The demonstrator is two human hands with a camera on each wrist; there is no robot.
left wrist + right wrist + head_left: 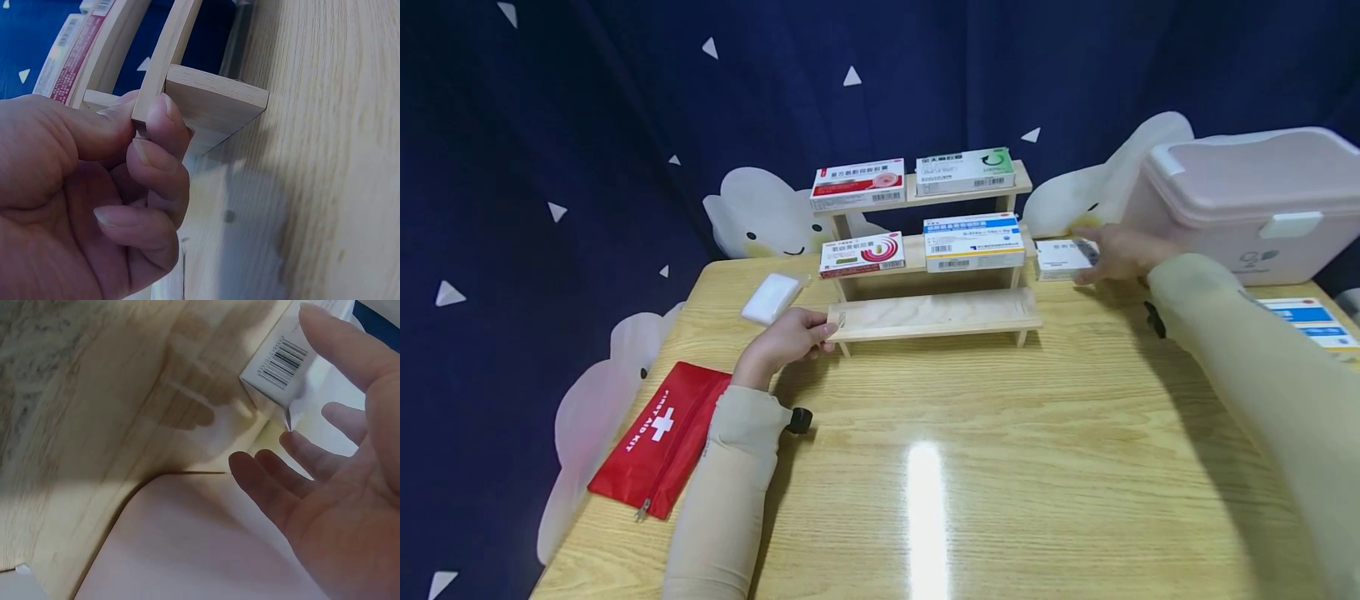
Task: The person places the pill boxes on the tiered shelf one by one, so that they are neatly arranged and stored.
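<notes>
My left hand pinches the left end of the lowest board of a tiered wooden display rack, thumb on top and fingers curled beneath. In the left wrist view the board sits between thumb and forefinger. Beyond the rack's right side, my right hand is at a small white medicine box. Seen from the right wrist, its fingers are spread around the box, the thumb overlapping its barcode side; firm contact cannot be made out. Medicine boxes stand on the rack's two upper tiers, two on each.
A lidded pale pink storage bin stands at the back right, with a blue-and-white box before it. Left of the rack lie a white packet and a red first aid pouch. Behind the table hangs a dark blue curtain.
</notes>
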